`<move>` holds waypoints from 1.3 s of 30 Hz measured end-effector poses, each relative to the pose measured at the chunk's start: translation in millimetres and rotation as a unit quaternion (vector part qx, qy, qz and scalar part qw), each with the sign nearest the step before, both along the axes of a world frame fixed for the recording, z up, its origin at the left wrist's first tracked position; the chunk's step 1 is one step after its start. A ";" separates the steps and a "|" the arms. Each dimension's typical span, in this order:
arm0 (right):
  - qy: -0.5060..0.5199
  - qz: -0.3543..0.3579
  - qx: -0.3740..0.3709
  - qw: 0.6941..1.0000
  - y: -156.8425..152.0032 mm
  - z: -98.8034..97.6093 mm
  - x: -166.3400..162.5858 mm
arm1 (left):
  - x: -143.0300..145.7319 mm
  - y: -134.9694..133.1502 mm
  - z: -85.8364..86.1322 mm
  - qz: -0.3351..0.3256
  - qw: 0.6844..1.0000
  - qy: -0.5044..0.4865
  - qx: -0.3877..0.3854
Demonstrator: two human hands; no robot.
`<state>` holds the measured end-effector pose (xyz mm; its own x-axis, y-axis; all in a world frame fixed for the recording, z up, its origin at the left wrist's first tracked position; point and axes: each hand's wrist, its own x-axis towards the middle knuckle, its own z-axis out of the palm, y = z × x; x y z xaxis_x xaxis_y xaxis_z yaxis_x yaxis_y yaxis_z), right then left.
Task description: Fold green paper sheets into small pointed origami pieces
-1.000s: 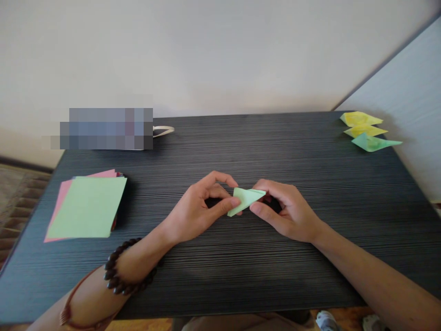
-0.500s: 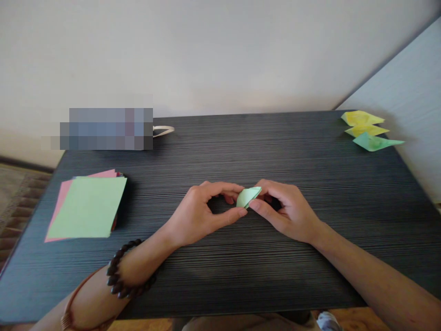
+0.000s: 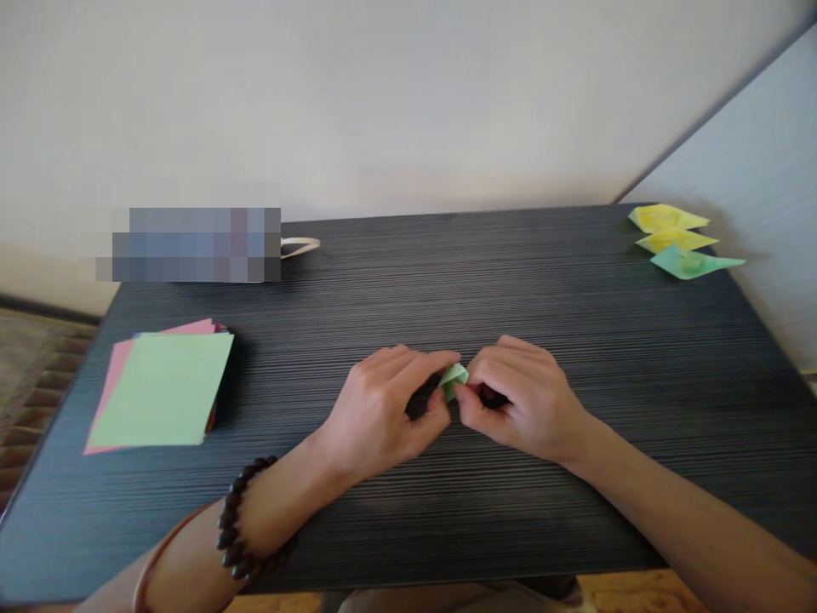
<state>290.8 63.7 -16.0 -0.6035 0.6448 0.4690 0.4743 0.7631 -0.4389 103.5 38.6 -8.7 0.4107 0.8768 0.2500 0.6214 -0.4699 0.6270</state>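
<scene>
A small folded piece of green paper (image 3: 454, 377) is held between my two hands over the middle of the dark table. My left hand (image 3: 391, 410) pinches its left side between thumb and fingers. The thumb and bent index finger of my right hand (image 3: 524, 398) grip its right side. Fingertips cover much of the paper, so its full folded shape is hidden. Dark beads circle my left wrist.
A stack of square paper sheets (image 3: 162, 387), green over pink, lies at the left. Behind it is a blurred-out object (image 3: 197, 245) with a pale loop (image 3: 299, 247). Two yellow folded paper pieces (image 3: 668, 218) and a green folded one (image 3: 693, 262) sit at the far right.
The green paper has been turned, and less of it shows between my fingers. My right fingers have curled in more, and both hands have shifted slightly toward me.
</scene>
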 end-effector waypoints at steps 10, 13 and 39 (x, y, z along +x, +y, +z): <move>-0.018 -0.082 -0.003 0.996 -6.2 2.2 -4.3 | 2.2 1.7 -2.0 0.097 0.994 0.002 -0.054; -0.004 -0.077 -0.023 0.997 -6.3 -1.4 -5.4 | 2.1 1.5 -4.7 0.100 0.994 -0.013 -0.051; 0.075 -0.081 0.019 0.994 -6.7 -4.6 -10.1 | 5.6 -0.7 -5.0 0.092 0.996 -0.005 -0.007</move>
